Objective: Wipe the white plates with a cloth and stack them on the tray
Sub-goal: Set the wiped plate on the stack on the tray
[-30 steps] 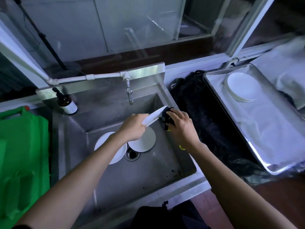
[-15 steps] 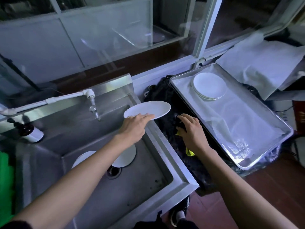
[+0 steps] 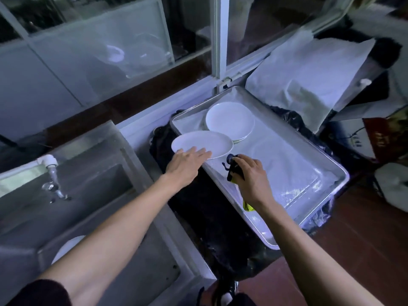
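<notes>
Far left, tap [image 3: 51, 173] over the steel sink [image 3: 106, 195], sliver of a white plate in the basin [image 3: 66, 248] peeking out beneath the left forearm. Left hand [image 3: 187, 165] stretched out over the black covering [image 3: 198, 208], fingers fairly straight on the near rim of a white plate held level [image 3: 202, 145], thumb side hidden. Plate hanging over the tray's near-left corner, just beside the stack of plates [image 3: 230, 120]. Right hand [image 3: 251, 176] curled round a dark cloth [image 3: 233, 170], bit of yellow-green showing under the wrist, hovering above the lined metal tray [image 3: 320, 173]. Far right, white sheet [image 3: 304, 69] draped behind.
</notes>
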Demonstrator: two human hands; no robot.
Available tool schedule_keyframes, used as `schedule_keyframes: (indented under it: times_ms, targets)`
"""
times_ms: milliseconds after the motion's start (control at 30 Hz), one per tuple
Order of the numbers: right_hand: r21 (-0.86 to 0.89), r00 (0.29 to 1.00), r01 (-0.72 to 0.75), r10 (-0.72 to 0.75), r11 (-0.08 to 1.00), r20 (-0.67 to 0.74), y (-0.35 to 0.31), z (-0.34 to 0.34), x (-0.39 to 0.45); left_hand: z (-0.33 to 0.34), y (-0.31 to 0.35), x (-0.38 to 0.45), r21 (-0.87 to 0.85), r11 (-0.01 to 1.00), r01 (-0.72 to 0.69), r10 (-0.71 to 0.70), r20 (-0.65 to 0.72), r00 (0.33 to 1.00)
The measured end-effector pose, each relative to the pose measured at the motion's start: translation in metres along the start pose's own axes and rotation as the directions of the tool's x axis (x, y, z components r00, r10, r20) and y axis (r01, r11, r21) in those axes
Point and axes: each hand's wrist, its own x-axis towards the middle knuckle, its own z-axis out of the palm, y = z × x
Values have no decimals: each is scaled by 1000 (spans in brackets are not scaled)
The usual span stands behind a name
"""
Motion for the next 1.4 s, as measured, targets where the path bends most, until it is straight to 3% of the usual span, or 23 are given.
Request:
schedule_keyframes:
  times_ms: [333, 700, 1067, 1400]
  targets:
    - [45, 996, -89, 89, 995, 15, 56, -17, 28, 14, 44, 86, 96, 995, -18, 8, 105, 994]
    - [22, 988, -137, 135, 990, 75, 98, -11, 68, 34, 34, 147, 216, 976, 11, -37, 118, 992]
    - [34, 983, -171, 168, 985, 75, 105, 4, 108, 53, 17, 200, 194, 980, -52, 16, 183, 983]
    - [11, 980, -171, 169, 985, 103, 119, 6, 105, 71, 14, 205, 184, 983, -19, -9, 151, 989]
